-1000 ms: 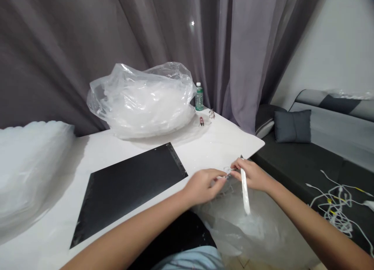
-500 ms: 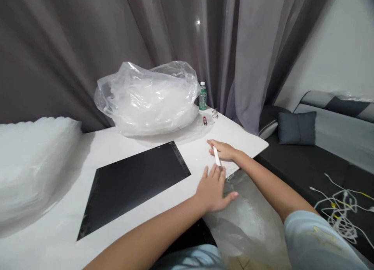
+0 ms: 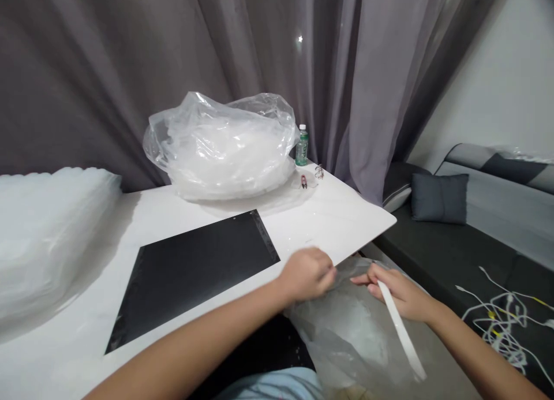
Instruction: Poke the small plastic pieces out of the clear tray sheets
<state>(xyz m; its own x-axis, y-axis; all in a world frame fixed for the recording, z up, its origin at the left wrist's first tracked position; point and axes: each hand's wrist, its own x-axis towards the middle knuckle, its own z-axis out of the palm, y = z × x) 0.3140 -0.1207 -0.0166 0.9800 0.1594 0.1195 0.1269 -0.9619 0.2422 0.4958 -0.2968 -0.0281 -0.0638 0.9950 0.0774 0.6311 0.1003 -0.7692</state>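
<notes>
In the right hand (image 3: 402,295) a white strip (image 3: 402,333) was gripped, best kept off the plastic bag (image 3: 359,325) below that hand; whether anything was held in the curled left hand (image 3: 307,273) could not be told.

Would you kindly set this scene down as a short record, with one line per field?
Left hand: fingers curled, by the white table's near edge; anything held is hidden
Right hand: holding a slim white object, seen against hazy plastic
On table: black mat, bulging clear bag, white stack at left
Beside the bag: bottle, small clippers
Sofa: dark cushion, tangled white cables
Backdrop: grey curtain
</notes>
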